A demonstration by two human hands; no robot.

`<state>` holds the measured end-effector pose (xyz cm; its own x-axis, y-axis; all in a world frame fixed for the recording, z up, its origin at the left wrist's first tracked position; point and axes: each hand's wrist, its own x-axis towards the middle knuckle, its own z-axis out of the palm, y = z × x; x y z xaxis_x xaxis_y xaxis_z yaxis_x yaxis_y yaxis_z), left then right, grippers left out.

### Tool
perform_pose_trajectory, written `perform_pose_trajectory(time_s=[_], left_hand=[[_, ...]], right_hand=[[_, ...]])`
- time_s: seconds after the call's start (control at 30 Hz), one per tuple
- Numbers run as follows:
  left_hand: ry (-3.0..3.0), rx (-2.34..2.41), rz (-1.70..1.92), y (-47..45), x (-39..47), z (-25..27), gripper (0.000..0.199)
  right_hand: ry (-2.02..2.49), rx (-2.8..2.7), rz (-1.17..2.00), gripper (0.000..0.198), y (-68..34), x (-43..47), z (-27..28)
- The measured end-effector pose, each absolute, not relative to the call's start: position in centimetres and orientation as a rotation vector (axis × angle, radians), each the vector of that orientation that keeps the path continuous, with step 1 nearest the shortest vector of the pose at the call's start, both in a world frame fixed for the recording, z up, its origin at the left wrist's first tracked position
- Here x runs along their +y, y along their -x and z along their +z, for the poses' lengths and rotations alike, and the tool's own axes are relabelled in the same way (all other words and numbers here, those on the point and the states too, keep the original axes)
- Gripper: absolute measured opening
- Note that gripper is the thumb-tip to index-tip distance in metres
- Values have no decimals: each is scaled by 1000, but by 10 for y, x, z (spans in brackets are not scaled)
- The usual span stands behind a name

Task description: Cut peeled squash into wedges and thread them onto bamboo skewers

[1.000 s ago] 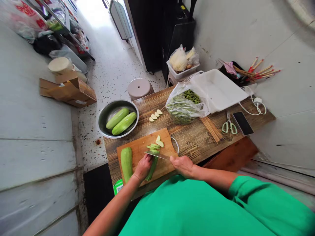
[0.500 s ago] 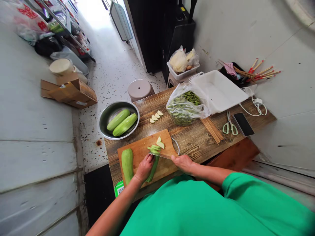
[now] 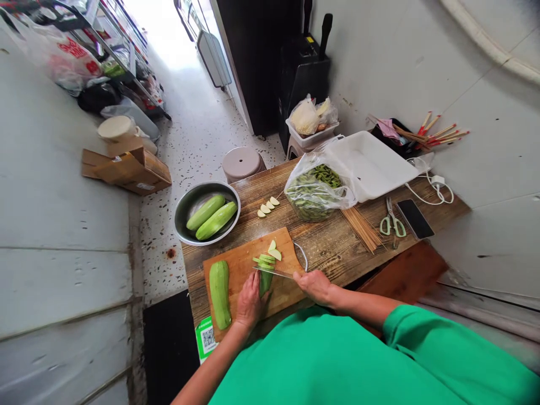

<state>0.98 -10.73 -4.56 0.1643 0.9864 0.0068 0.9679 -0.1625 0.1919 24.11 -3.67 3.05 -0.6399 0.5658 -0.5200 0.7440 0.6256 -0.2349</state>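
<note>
My right hand (image 3: 314, 286) is closed round the handle of a knife (image 3: 278, 273), its blade lying across a cut piece of zucchini (image 3: 265, 281). With fingers round its near part, my left hand (image 3: 250, 301) holds that zucchini against the wooden cutting board (image 3: 244, 253). Several zucchini slices (image 3: 266, 261) lean together just beyond the blade, and loose slices (image 3: 275, 254) lie farther up the board. A longer zucchini (image 3: 220, 292) rests on the board's left side. The knife handle is mostly hidden by my right hand.
A metal bowl (image 3: 179, 216) with two zucchinis stands at the table's left corner. Skewered slices (image 3: 268, 207), a bag of green beans (image 3: 314, 191), a white tray (image 3: 373, 163), bamboo skewers (image 3: 361, 228), scissors (image 3: 392, 219) and a phone (image 3: 415, 218) lie on the table.
My left hand has shifted toward me along the zucchini, and its fingers now lie along its side. The knife stays at the slices. The whole view has shifted slightly.
</note>
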Motion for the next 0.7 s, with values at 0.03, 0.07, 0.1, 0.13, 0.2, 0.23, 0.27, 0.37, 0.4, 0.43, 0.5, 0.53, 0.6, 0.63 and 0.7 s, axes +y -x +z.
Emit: perform_pose_trajectory(time_s=[0.03,0.07,0.1,0.13,0.2,0.23,0.27,0.37,0.4,0.43,0.5,0.53,0.6,0.63,0.7], left_hand=[[-2265,1952,188,-12,-108,-44,61],[-2250,1956,177,-14,-108,-44,62],[-2235,1956,165,-16,-108,-43,62],[-2216,1956,156,-18,-108,-42,62],[-2171,1975,149,-21,-109,-40,63],[-2151,1995,147,-22,-110,-39,64],[-2137,2013,145,-23,-111,-38,64],[-2127,2047,146,-22,-115,-36,66],[-2127,2048,148,-21,-117,-35,66],[-2127,2042,150,-20,-118,-35,66],[-2123,2023,148,-18,-120,-34,66],[-2122,2013,140,-17,-120,-34,66],[-2110,2012,122,-18,-121,-33,65],[-2099,2022,118,-19,-121,-33,65],[-2078,2044,129,-21,-121,-32,65]], right_hand=[[-1043,2451,-611,18,-241,-37,31],[-1044,2451,-610,18,-242,-37,32],[-1044,2451,-608,18,-242,-37,33],[-1044,2452,-607,19,-242,-37,34],[-1042,2452,-607,19,-243,-36,35],[-1040,2451,-606,20,-243,-35,36],[-1038,2449,-606,20,-244,-35,36],[-1026,2444,-610,22,-245,-35,37],[-1024,2442,-611,22,-245,-36,38],[-1024,2440,-610,22,-245,-37,38],[-1027,2439,-607,21,-244,-38,39],[-1028,2439,-605,21,-244,-38,40],[-1032,2443,-598,21,-241,-39,41],[-1034,2444,-594,20,-240,-39,41],[-1034,2445,-589,20,-236,-38,41]])
